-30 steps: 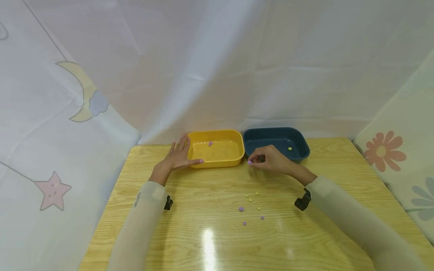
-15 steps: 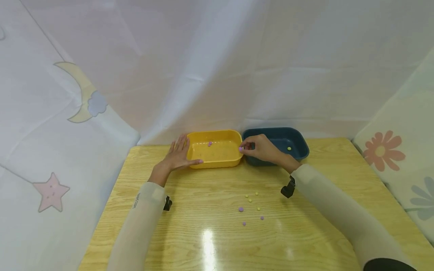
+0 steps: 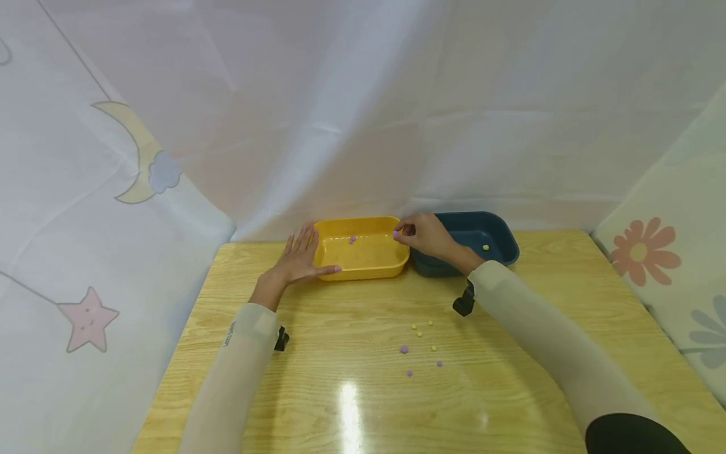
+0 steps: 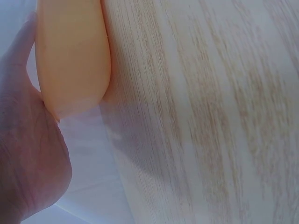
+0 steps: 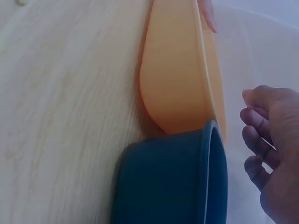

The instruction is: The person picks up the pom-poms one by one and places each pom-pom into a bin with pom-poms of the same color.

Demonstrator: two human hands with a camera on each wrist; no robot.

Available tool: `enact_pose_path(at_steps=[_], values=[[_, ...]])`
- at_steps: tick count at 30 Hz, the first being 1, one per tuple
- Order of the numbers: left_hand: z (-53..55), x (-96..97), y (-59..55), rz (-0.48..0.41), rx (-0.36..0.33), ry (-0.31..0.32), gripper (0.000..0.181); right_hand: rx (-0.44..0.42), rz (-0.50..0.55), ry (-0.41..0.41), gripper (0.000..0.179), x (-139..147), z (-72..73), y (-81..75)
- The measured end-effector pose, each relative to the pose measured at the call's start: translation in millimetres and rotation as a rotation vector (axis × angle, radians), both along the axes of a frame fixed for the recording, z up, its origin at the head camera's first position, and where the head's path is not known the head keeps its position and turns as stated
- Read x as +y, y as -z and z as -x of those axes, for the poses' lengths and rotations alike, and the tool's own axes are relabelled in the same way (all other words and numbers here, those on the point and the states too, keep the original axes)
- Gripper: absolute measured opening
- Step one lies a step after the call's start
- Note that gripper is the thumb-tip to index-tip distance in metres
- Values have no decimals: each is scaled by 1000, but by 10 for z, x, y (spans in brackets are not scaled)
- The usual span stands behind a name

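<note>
1. Both trays stand side by side at the far edge of the wooden table (image 3: 317, 391): the yellow tray (image 3: 363, 275) on the left, the dark blue tray (image 3: 479, 222) on the right.
2. Right hand (image 3: 428, 236): thumb and fingertip pinch 1 purple pellet (image 3: 395, 234) at the yellow tray's right end; its height there is hard to tell.
3. Left hand (image 3: 296, 261): fingers spread wide at the yellow tray's left end, thumb on its near rim.
4. Purple pellets, seemingly 2 (image 3: 353, 239), lie close together inside the yellow tray; 1 yellow pellet (image 3: 485, 248) lies in the dark blue tray.
5. Nearer the person, 4 loose yellow pellets (image 3: 420, 334) and 3 loose purple pellets (image 3: 404, 349) lie scattered.
</note>
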State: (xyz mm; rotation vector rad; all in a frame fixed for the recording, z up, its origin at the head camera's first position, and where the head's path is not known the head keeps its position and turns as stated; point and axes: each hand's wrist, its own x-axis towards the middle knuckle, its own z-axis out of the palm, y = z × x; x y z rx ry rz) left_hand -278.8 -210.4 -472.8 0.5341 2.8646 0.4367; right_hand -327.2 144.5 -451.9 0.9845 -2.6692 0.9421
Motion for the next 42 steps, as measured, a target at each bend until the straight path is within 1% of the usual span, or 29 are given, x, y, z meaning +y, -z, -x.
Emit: enact_pose_path(at_steps=[2,5,11,15,19,26,30,34,42], values=[[-13,5,-26,0,5,-1,122,-9,-3,13,16,-27,43,-3],[-16,4,-32,6,6,-2,122,-15,-19,24,19,-58,91,0],[-39,15,-42,3,-1,-4,119,-25,-28,62,22,-129,134,-27],[-35,19,-31,3,-5,-7,118,-23,-47,104,22,-172,167,-57],[-25,9,-7,6,0,-8,119,-18,-64,135,21,-195,221,-54],[-17,4,4,-1,-1,-10,122,-23,-78,155,24,-173,262,-19],[-22,9,-5,-2,0,-11,121,-32,-82,154,26,-128,247,-5],[-32,11,-17,1,-1,-10,122,-47,-77,149,27,-71,200,-26],[-40,11,-22,2,-10,-9,123,-2,-88,114,26,90,89,-102]])
